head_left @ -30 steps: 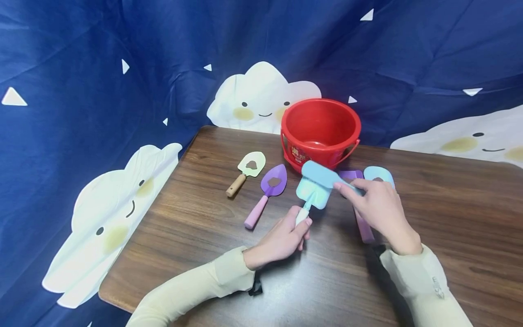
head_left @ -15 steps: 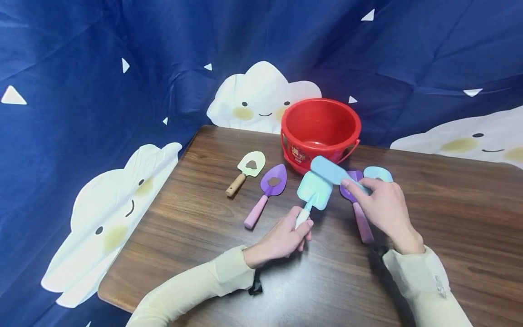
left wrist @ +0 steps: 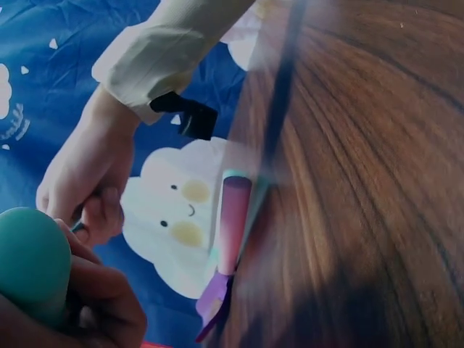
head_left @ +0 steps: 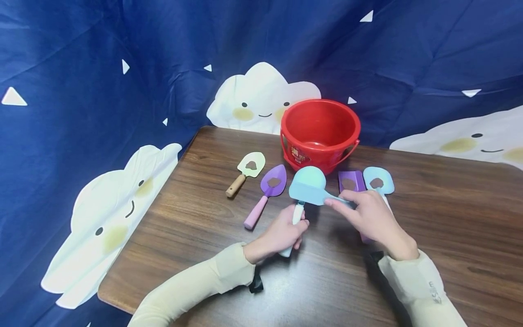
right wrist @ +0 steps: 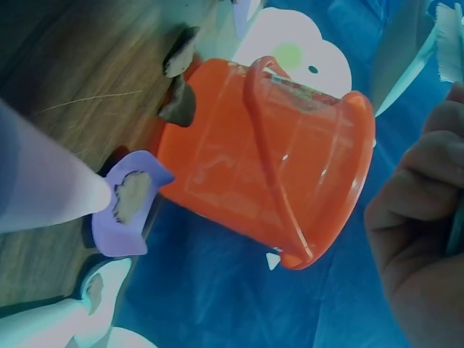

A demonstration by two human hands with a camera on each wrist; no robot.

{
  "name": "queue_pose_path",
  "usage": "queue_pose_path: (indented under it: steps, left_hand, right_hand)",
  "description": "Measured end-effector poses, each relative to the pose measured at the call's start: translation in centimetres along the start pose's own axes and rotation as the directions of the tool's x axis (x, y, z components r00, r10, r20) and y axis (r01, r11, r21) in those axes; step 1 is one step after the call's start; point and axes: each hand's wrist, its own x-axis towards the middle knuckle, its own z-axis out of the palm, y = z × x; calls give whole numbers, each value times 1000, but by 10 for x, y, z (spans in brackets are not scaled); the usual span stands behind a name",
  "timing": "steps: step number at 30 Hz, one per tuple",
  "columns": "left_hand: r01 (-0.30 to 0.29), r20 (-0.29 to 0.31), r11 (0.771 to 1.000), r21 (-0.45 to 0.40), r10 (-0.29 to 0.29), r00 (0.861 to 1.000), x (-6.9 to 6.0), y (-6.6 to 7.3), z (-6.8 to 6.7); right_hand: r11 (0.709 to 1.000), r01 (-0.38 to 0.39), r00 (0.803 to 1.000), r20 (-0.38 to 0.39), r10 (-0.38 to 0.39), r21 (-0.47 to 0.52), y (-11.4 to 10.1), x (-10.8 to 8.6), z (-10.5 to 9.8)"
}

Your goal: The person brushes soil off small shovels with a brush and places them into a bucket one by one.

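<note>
the relation that matters is brush over blade: the brush lies across the near part of the blue blade of the held shovel, almost square to it. whether its bristles touch the blade i cannot tell, though the right wrist view shows them just beside it.

the left grip is curled round the shovel's white handle, so the blade lies straight beyond it, away from the person. the right grip pinches the brush's handle; from there the brush head lies to the left. the left grip is the nearer to the shovel, the right having only the brush between it and the blade.

the shovel is held above the counter, just on the near side of the red bucket. its long axis runs away from the person, leaning slightly right, blade end towards the bucket, butt end back below the left grip. the brush's long axis runs crosswise, head end left and slightly away. the visible part of the blade shows no brown patch; the rest is hidden by the brush.
</note>
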Motion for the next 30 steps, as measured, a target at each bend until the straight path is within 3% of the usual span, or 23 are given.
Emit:
queue_pose_path:
  steps: [6, 12, 16, 20, 25, 30]
  left_hand:
    - [-28, 19, 999, 45, 27, 999, -1, 1, -3]
    - [-27, 49, 992, 126, 21, 999, -3, 2, -3]
    - [-35, 50, 990, 135, 28, 998, -4, 1, -2]
    - [-38, 33, 988, 151, 33, 999, -2, 0, -1]
    - [-32, 2, 980, 196, 32, 999, 0, -1, 0]
    - [-67, -22, 959, 275, 76, 997, 1, -3, 1]
  right_hand:
    - [998, -57, 997, -57, 59, 38, 13, -1, 2]
    - [986, -166, 974, -157, 164, 1, 22, -1, 2]
    - [981, -188, 964, -198, 176, -42, 24, 0, 2]
    - [978, -202, 964, -188, 189, -54, 19, 0, 1]
    - [987, -151, 977, -163, 140, -58, 4, 1, -1]
    - [995, -6, 990, -143, -9, -103, -12, 2, -2]
